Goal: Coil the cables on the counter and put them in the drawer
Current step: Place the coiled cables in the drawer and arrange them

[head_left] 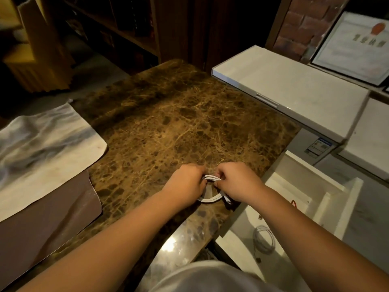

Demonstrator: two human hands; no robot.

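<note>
White cable (211, 199) coiled above counter (168, 123) — 2nd coil (264, 239) in open drawer (328, 199).

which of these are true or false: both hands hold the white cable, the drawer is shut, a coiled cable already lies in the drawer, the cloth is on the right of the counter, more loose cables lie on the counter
1. Both hands hold the white cable. True: the left hand and right hand grip the white cable over the marble counter.
2. The drawer is shut. False: the white drawer stands open at the right.
3. A coiled cable already lies in the drawer. True: a coiled cable rests inside.
4. The cloth is on the right. False: the cloth lies on the left.
5. More loose cables lie on the counter. False: none shows.
</note>
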